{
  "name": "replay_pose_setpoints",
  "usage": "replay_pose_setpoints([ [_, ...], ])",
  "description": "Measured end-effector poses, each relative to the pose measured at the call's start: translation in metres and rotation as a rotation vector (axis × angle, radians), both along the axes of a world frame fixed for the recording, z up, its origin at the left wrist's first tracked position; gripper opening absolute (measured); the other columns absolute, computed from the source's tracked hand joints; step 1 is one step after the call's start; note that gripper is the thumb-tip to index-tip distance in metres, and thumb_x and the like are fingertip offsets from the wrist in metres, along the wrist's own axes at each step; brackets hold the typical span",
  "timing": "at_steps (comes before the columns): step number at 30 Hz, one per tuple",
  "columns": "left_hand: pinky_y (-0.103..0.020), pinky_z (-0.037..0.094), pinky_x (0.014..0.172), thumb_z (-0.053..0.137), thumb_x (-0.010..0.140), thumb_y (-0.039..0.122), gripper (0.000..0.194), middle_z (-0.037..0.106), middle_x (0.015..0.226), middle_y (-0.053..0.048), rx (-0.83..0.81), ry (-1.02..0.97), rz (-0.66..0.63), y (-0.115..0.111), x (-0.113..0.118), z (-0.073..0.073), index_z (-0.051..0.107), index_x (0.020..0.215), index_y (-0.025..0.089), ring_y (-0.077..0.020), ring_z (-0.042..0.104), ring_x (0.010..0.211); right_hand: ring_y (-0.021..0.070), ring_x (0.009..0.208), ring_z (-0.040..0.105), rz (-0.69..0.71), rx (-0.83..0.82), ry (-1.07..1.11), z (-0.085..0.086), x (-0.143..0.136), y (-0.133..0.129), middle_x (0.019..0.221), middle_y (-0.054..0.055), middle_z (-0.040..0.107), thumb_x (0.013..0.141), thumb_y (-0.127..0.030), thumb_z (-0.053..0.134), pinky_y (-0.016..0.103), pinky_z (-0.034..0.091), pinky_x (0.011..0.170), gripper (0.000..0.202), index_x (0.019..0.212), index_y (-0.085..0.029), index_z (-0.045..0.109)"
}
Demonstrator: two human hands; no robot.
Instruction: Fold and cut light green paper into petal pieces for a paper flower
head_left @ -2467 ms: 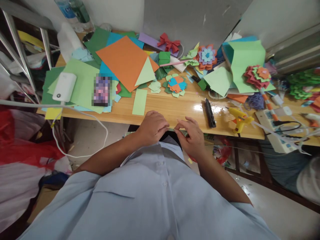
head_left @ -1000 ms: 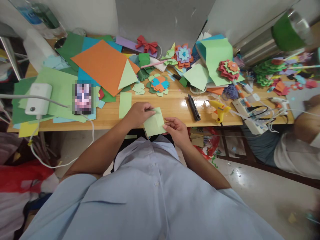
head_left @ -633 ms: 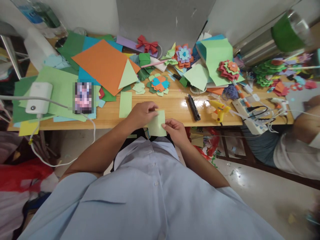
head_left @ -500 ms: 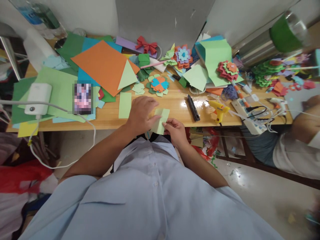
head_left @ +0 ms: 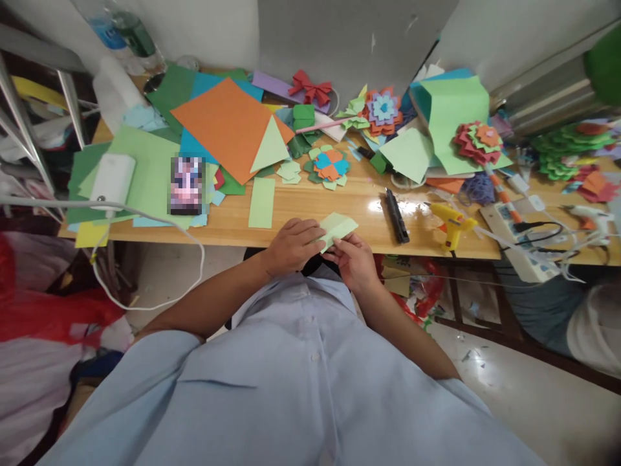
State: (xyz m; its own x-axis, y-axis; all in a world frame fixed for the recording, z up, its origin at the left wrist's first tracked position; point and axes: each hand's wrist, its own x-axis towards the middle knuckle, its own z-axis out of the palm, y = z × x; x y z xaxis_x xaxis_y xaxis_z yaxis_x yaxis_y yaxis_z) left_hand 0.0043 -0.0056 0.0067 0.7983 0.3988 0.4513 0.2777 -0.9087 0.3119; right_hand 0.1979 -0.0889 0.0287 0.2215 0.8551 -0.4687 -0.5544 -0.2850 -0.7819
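A small light green paper piece (head_left: 336,227) is held at the near edge of the wooden table (head_left: 359,207). My left hand (head_left: 294,244) pinches its left side, and my right hand (head_left: 353,259) grips its lower right edge. The paper is folded and tilted, its far end over the table edge. Just beyond my left hand lies a light green paper strip (head_left: 262,202).
Coloured paper sheets, including a big orange one (head_left: 228,126), cover the table's left and back. Paper flowers (head_left: 330,166) and a red bow (head_left: 311,87) lie behind. A black tool (head_left: 396,215), yellow glue gun (head_left: 451,223) and power strip (head_left: 514,233) lie to the right. Another person sits at far right.
The green paper went from an open square to a narrower folded piece. Both hands stay on it at the table edge. My view shifted a little, back toward the left.
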Motion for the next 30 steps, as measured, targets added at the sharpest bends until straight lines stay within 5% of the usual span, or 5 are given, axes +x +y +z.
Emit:
replay_pose_setpoints([
  [8,-0.041,0.052,0.103,0.059,0.106,0.028,0.015,0.076,0.134,-0.003,-0.082,-0.047,-0.134,-0.004,-0.003,0.002,0.072,0.111,0.034,-0.0209,0.061,0.138,0.0137,0.064,0.067,-0.070,-0.001,-0.057,-0.008,0.004,0.003,0.085,-0.003,0.075,0.068,-0.039,0.093,0.028,0.062,0.057,0.045,0.101,-0.023,0.066],
  [14,-0.041,0.053,0.107,0.062,0.105,0.027,0.014,0.076,0.134,0.001,-0.115,-0.067,-0.159,-0.013,-0.006,0.002,0.072,0.111,0.035,-0.0190,0.061,0.139,0.0176,0.073,0.071,-0.064,0.041,-0.304,-0.021,0.005,0.001,0.095,-0.002,0.075,0.071,-0.038,0.090,0.029,0.061,0.058,0.077,0.140,-0.029,0.056],
  [20,-0.042,0.048,0.114,0.060,0.106,0.029,0.019,0.074,0.140,0.003,-0.136,-0.032,-0.158,-0.012,-0.009,0.002,0.073,0.115,0.039,-0.0170,0.057,0.145,0.0227,0.101,0.074,-0.073,0.236,-0.585,-0.026,0.005,-0.001,0.121,0.008,0.074,0.084,-0.041,0.081,0.043,0.065,0.089,0.083,0.156,-0.028,0.044],
  [24,-0.044,0.044,0.112,0.055,0.107,0.027,0.022,0.075,0.138,-0.001,-0.132,0.099,-0.098,0.001,-0.009,-0.007,0.075,0.113,0.033,-0.0210,0.060,0.140,0.0295,0.137,0.061,-0.159,0.419,-1.078,-0.030,0.021,0.001,0.152,0.014,0.060,0.091,-0.033,0.075,0.052,0.057,0.107,0.060,0.148,-0.029,0.057],
  [30,-0.045,0.043,0.112,0.055,0.105,0.022,0.025,0.077,0.131,-0.006,-0.085,0.156,-0.056,0.009,-0.009,-0.013,0.077,0.117,0.028,-0.0225,0.062,0.135,0.0302,0.147,0.054,0.279,0.718,-1.573,-0.036,0.043,-0.006,0.147,0.012,0.068,0.098,-0.028,0.067,0.055,0.045,0.121,0.038,0.136,-0.026,0.069],
])
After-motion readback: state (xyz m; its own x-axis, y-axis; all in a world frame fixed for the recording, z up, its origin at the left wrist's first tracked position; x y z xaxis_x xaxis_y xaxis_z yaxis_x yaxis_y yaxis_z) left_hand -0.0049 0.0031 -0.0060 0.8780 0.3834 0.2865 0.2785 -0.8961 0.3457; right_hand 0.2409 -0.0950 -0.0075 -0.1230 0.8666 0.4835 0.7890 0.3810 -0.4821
